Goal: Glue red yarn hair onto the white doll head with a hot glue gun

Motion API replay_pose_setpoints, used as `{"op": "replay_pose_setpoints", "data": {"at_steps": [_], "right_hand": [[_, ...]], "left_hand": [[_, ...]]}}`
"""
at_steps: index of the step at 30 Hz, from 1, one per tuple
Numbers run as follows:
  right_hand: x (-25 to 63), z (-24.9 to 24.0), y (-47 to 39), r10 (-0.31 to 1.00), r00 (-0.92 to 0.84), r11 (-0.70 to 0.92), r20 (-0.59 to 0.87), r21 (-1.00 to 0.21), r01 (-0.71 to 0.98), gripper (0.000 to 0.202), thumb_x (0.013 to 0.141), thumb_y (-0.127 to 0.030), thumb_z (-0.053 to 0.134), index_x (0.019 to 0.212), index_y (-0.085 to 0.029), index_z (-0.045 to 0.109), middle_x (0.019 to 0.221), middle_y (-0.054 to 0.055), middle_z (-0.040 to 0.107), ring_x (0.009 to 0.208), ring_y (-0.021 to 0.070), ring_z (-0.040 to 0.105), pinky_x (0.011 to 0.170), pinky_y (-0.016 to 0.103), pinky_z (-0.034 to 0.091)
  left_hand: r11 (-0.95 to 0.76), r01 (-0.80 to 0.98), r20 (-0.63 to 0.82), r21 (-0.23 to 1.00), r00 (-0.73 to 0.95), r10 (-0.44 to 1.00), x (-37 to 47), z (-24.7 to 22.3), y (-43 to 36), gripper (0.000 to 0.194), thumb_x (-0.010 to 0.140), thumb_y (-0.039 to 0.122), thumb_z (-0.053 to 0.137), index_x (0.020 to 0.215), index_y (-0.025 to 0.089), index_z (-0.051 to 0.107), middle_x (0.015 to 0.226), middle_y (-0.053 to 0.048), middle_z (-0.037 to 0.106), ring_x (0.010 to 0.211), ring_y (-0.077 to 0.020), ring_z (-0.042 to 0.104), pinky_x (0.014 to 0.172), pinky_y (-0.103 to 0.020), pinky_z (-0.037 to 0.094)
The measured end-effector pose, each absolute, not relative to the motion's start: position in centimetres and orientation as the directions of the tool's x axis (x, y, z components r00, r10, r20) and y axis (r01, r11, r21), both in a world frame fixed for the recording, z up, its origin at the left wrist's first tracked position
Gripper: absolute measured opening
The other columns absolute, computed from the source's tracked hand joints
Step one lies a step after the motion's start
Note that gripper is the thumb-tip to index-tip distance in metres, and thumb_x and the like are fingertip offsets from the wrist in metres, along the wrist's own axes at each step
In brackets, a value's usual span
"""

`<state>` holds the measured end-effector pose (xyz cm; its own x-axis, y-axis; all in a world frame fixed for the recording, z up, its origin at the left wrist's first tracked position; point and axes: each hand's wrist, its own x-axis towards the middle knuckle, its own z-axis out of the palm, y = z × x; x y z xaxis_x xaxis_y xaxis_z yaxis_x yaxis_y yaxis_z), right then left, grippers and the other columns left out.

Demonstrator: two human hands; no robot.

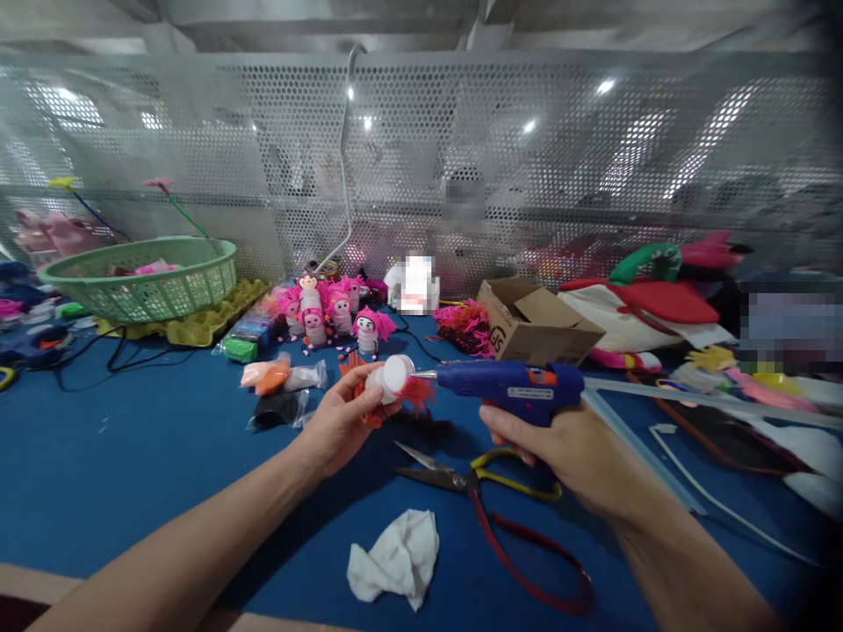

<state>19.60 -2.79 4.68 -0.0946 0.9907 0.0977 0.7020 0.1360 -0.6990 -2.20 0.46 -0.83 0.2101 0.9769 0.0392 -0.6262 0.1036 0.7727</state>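
While the large scissors (466, 481) lie open on the desk (164, 491) and serve here as the reference point, the white cylindrical piece (395, 376) is held up just beyond their blade tips, with orange-red yarn (420, 397) about it. The fingers of the left hand (346, 417) pinch this piece against the thumb; the fingers of the right hand (563, 443) are wrapped round the grip of the blue glue gun (507, 386), held above and beyond the yellow handle of the scissors. The nozzle points left at the piece; whether it touches, and whether the trigger is pressed, I cannot tell. In my judgement, good practice calls for a firm pinch with the fingertips clear of the hot metal, yarn kept out of the nozzle's path, and a light, even squeeze so that no excess glue runs. Count, by position from the scissors: one glue gun and one held piece, beyond; one crumpled white cloth (399, 557), on the near side of the blades; one cardboard box (520, 342) and one heap of red and pink yarn (464, 327), well beyond; one green basket (177, 285) and two stemmed flowers (158, 183), far off to the left and beyond; small dolls (367, 332), beyond and to the left, at least five, overlap preventing an exact figure
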Motion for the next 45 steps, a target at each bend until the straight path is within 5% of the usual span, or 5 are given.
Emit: {"op": "replay_pose_setpoints", "data": {"at_steps": [26, 34, 45], "right_hand": [[19.4, 5.1, -3.1, 0.989, -0.048, 0.131, 0.138, -0.689, 0.713, 0.045, 0.066, -0.056, 0.052, 0.039, -0.021, 0.047, 0.041, 0.000, 0.052, 0.043, 0.0134, 0.052, 0.050, 0.025, 0.047], [19.2, 5.6, -3.2, 0.984, -0.067, 0.168, 0.165, -0.731, 0.662, 0.031, 0.066, -0.051, 0.053, 0.057, -0.022, 0.062, 0.044, -0.001, 0.055, 0.045, 0.0154, 0.055, 0.049, 0.026, 0.047], [19.2, 5.4, -3.1, 0.942, -0.095, 0.313, 0.323, -0.736, 0.600, 0.023, 0.066, -0.046, 0.056, 0.069, -0.026, 0.066, 0.069, 0.003, 0.068, 0.069, 0.0232, 0.063, 0.070, 0.036, 0.051]], "left_hand": [[0.103, -0.622, 0.037, 0.776, 0.208, 0.978, -2.3, -0.8, 0.4, 0.032, 0.062, 0.019, 0.071, 0.092, 0.016, 0.062, 0.094, -0.004, 0.064, 0.083, -0.0150, 0.058, 0.077, -0.030, 0.045], [0.091, -0.623, 0.051, 0.777, 0.206, 0.977, -2.3, -0.8, 0.5, 0.030, 0.064, 0.018, 0.069, 0.093, 0.016, 0.062, 0.094, -0.004, 0.064, 0.084, -0.0145, 0.058, 0.077, -0.028, 0.046], [0.078, -0.614, 0.053, 0.786, 0.193, 0.980, -2.3, -0.9, 0.6, 0.031, 0.063, 0.018, 0.070, 0.093, 0.017, 0.062, 0.095, -0.005, 0.064, 0.082, -0.0152, 0.059, 0.076, -0.029, 0.045]]}}
